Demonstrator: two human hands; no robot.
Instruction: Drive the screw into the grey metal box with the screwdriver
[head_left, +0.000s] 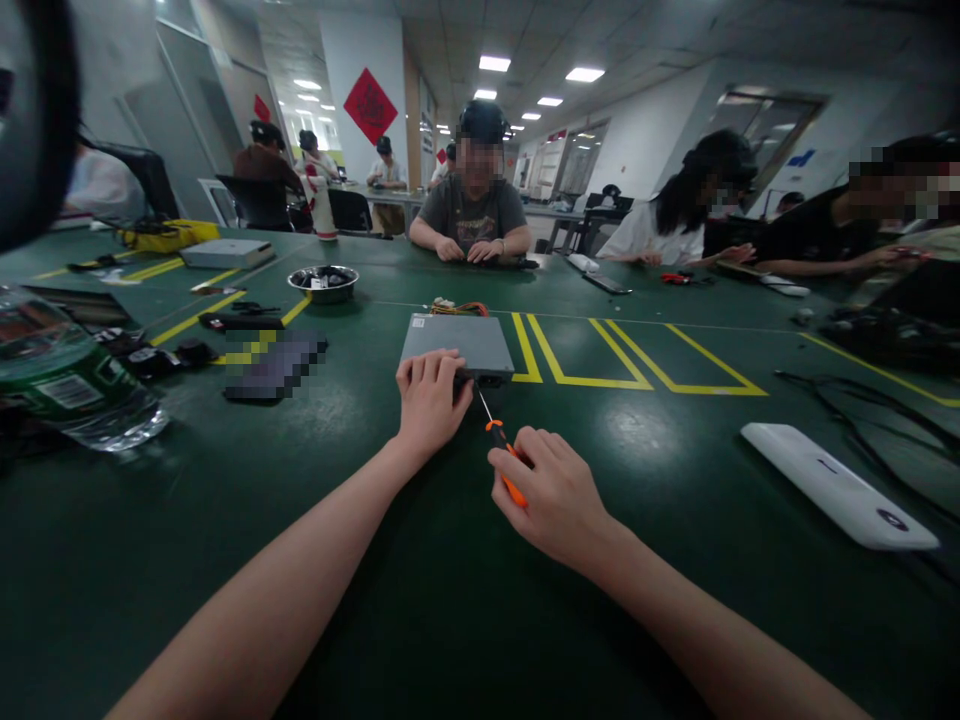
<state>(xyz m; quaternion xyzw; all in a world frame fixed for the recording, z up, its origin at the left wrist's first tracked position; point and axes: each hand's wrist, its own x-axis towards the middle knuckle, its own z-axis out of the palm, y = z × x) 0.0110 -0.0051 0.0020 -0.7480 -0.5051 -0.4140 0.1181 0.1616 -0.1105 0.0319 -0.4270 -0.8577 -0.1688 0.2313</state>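
A flat grey metal box (466,342) with a small white label lies on the green table (420,600), and a bundle of coloured wires (459,308) sticks out behind it. My left hand (433,400) grips the box's front left edge, fingers on top and thumb at the front. In my right hand (551,490) is an orange and black screwdriver (495,435), held with the fingers closed round its handle. Its thin shaft slants up and left to the front face of the box. The exact spot its tip touches is too small to tell.
A metal bowl (323,284) of dark items and a dark phone-like object (276,366) are at left, near a large water bottle (71,370). A white power bank-like device (836,485) and black cables lie at right. A person (476,205) sits opposite.
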